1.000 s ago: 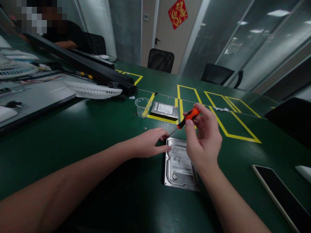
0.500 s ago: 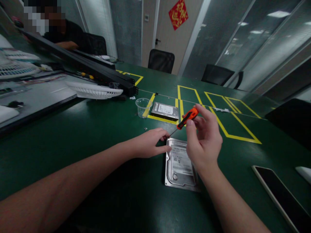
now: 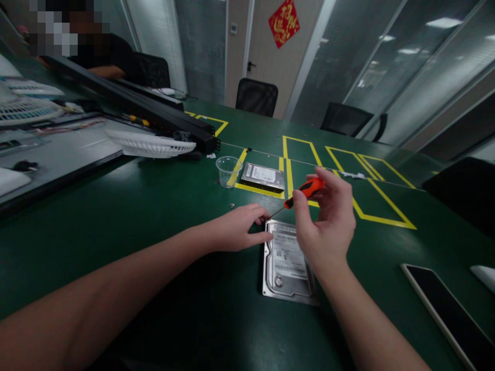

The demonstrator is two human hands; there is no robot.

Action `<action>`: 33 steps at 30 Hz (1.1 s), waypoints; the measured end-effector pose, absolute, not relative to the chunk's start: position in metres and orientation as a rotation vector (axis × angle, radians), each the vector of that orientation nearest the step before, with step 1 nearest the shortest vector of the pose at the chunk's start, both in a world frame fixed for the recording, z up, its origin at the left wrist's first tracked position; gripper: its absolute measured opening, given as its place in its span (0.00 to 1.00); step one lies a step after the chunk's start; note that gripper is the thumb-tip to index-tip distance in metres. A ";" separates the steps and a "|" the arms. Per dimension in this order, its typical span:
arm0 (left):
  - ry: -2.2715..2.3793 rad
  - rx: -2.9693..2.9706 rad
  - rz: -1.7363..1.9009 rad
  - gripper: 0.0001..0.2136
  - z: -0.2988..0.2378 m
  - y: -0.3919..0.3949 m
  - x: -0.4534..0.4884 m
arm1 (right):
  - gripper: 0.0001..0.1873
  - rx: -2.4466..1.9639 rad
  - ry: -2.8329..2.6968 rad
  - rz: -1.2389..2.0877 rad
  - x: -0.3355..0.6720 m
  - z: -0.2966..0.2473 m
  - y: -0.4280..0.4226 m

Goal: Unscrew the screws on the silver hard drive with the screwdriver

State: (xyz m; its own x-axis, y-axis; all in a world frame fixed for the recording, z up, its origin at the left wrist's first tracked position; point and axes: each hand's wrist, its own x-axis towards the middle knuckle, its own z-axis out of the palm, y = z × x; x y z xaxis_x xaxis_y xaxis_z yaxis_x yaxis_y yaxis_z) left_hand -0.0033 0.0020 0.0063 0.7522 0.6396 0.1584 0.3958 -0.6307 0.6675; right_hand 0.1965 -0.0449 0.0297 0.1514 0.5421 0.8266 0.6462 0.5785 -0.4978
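Note:
A silver hard drive (image 3: 288,263) lies label up on the green table in front of me. My left hand (image 3: 247,226) grips its upper left corner, the thumb resting on the top face and the curled fingers by the far edge. In my right hand (image 3: 328,221) is a red and black screwdriver (image 3: 305,191), held by the handle between thumb and fingers. Its thin shaft slants down to that same corner, beside my left fingertips. Whether the tip sits in a screw is too small to tell.
Beyond my hands stand a clear plastic cup (image 3: 228,172) and a second hard drive (image 3: 263,176) inside yellow tape. Small metal bits (image 3: 232,205) lie near the cup. A phone (image 3: 444,309) is at right; white fan parts (image 3: 154,144) are at left. A person (image 3: 116,56) sits across the table.
My right hand has shifted its grip on the screwdriver, and the handle has tilted lower and to the right. My left hand and the hard drive stay in place.

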 end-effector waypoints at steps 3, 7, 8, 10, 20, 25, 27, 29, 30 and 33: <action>0.769 2.329 0.503 0.19 0.007 0.002 -0.003 | 0.27 -1.064 -1.525 -0.080 0.197 0.031 -0.047; 0.772 2.324 0.494 0.19 0.009 0.002 -0.003 | 0.27 -1.039 -1.540 0.043 0.197 0.031 -0.050; 0.771 2.322 0.495 0.18 0.009 0.001 -0.003 | 0.27 -1.035 -1.543 0.063 0.197 0.031 -0.050; 0.772 2.322 0.497 0.18 0.009 0.001 -0.003 | 0.27 -1.036 -1.544 0.070 0.198 0.030 -0.050; 0.778 2.320 0.495 0.18 0.008 0.001 -0.003 | 0.24 -1.040 -1.520 -0.033 0.197 0.031 -0.047; 0.770 2.321 0.503 0.18 0.007 0.002 -0.003 | 0.24 -1.027 -1.520 0.070 0.196 0.031 -0.050; 0.775 2.324 0.497 0.18 0.007 0.002 -0.003 | 0.23 -1.028 -1.507 0.048 0.197 0.030 -0.048; 0.774 2.327 0.496 0.18 0.007 0.002 -0.004 | 0.22 -1.023 -1.488 0.008 0.197 0.029 -0.045; 0.772 2.328 0.496 0.18 0.008 0.002 -0.004 | 0.21 -1.019 -1.476 -0.013 0.197 0.029 -0.044; 0.773 2.327 0.497 0.18 0.008 0.002 -0.004 | 0.22 -1.013 -1.457 -0.044 0.196 0.029 -0.043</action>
State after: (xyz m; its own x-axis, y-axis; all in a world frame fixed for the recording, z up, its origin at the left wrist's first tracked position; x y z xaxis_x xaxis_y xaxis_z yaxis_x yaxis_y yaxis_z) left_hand -0.0036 0.0017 0.0078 0.7567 0.6368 0.1482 0.3996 -0.6299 0.6660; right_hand 0.1963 -0.0432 0.0288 0.1891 0.5393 0.8206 0.5874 0.6075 -0.5346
